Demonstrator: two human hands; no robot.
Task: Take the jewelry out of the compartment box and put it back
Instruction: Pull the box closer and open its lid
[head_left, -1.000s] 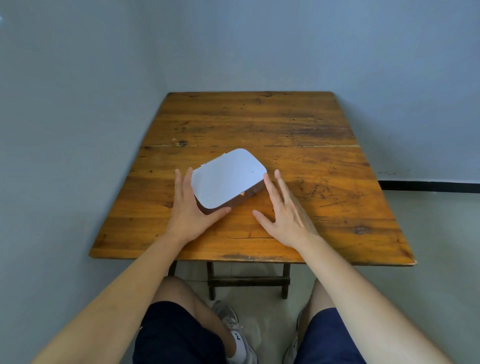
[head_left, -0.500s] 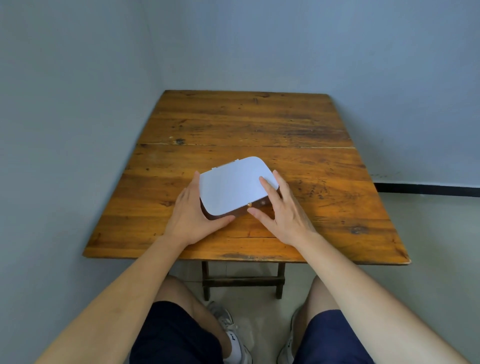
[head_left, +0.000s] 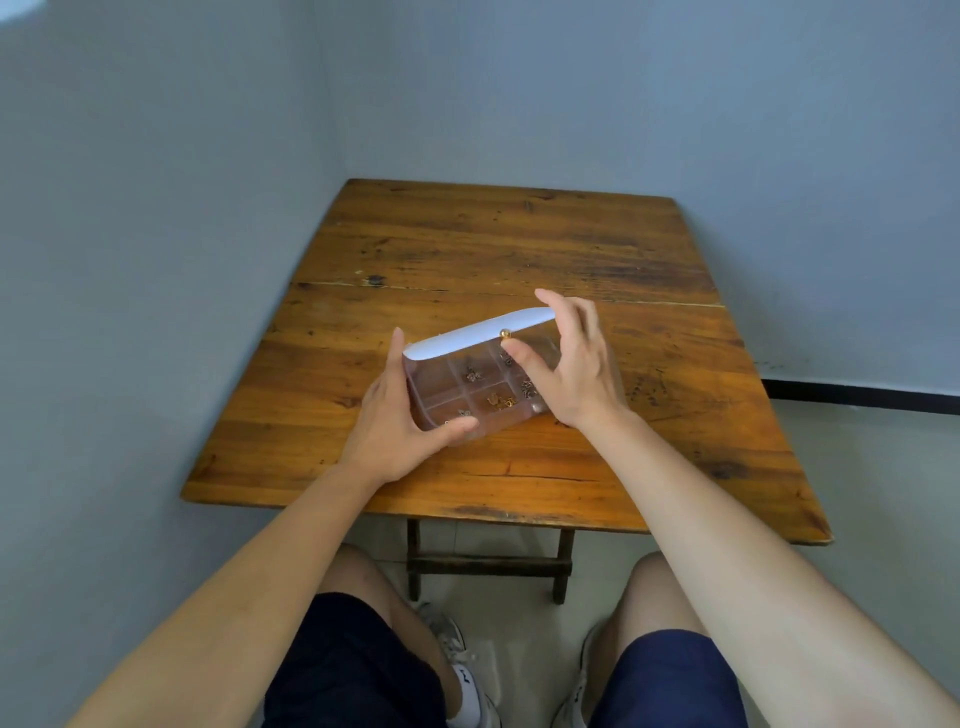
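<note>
Fingers of the right hand (head_left: 574, 371) curl over the far right corner of the white lid (head_left: 480, 335), with the thumb set against the lid's front edge near a small gold knob (head_left: 503, 333), so this hand is clamped on the lid and holds it tilted up from the front. The left hand (head_left: 395, 423) braces the compartment box (head_left: 470, 397) on its left side: fingers run along the left wall, and the thumb presses on the near left corner, gripping the base.

Between the two hands the box sits on the counter (head_left: 519, 244), toward its near half, with the raised lid hinged at the far side. Its body is clear and brownish, split into small compartments by thin walls. Several compartments hold tiny pieces of jewelry (head_left: 500, 401), some gold and some darker metal; they are too small to name one by one. The right end of the box is hidden behind the right hand.

Both forearms reach in from below, above dark shorts (head_left: 667, 675) and sneakers (head_left: 470, 686) on a pale floor.
</note>
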